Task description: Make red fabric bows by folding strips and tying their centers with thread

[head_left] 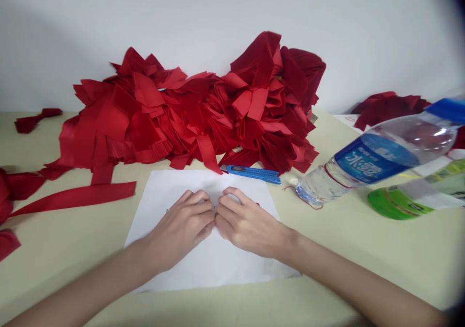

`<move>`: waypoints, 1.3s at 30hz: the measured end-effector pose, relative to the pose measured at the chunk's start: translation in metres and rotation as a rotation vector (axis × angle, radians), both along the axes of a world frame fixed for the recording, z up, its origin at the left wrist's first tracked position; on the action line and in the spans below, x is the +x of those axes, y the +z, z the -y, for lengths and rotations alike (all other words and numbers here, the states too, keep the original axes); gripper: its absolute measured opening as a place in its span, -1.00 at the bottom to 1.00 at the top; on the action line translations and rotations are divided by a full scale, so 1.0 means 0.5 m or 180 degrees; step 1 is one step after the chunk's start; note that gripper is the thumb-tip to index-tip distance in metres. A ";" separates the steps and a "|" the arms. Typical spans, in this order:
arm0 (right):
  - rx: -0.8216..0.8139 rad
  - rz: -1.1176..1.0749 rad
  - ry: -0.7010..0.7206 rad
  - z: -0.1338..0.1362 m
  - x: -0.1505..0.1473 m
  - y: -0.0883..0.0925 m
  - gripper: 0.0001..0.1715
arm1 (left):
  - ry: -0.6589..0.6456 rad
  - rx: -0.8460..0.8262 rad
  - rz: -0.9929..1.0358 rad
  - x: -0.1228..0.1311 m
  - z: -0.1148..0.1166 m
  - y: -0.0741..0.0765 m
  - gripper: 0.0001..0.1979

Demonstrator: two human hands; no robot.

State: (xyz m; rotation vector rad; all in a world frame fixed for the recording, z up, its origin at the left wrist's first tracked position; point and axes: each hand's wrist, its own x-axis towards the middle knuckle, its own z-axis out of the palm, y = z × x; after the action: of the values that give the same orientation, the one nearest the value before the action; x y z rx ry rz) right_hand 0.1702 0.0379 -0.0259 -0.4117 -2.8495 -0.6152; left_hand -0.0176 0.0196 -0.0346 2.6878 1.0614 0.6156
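Note:
My left hand [179,230] and my right hand [249,223] rest on a white sheet of paper [209,269], their fingertips curled together at its middle. Whatever lies under the fingers is hidden, though a tiny red edge shows beyond my right hand. A blue utility knife [252,174] lies just past the paper's far edge. Behind it rises a large heap of cut red fabric strips [189,116], the nearest thing to both hands apart from the paper.
A long red ribbon strip [72,199] and more red pieces lie at the left. On the right, a clear water bottle with a blue cap [374,160] lies on its side, beside a green-labelled bottle [403,200]. A further red pile [388,108] sits behind them. A white wall stands along the table's back.

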 end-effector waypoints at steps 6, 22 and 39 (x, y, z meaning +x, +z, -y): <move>0.0053 0.0054 -0.0020 -0.012 -0.004 -0.012 -0.75 | 0.0167 -0.0224 0.0160 -0.004 -0.004 -0.002 -0.75; -0.1187 -0.0537 -0.0229 -0.014 0.011 -0.015 -0.76 | 0.0336 -0.0129 0.0365 0.008 -0.001 -0.005 -0.81; -0.1486 -0.1248 -0.0510 -0.013 0.000 -0.024 -0.82 | 0.0214 0.2179 -0.0113 0.051 0.096 0.006 -0.73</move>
State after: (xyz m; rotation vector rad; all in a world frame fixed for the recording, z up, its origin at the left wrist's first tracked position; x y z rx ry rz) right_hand 0.1704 0.0446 -0.0378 -0.7447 -2.5668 0.1169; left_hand 0.0077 -0.0285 -0.0313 3.2423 1.1051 1.1202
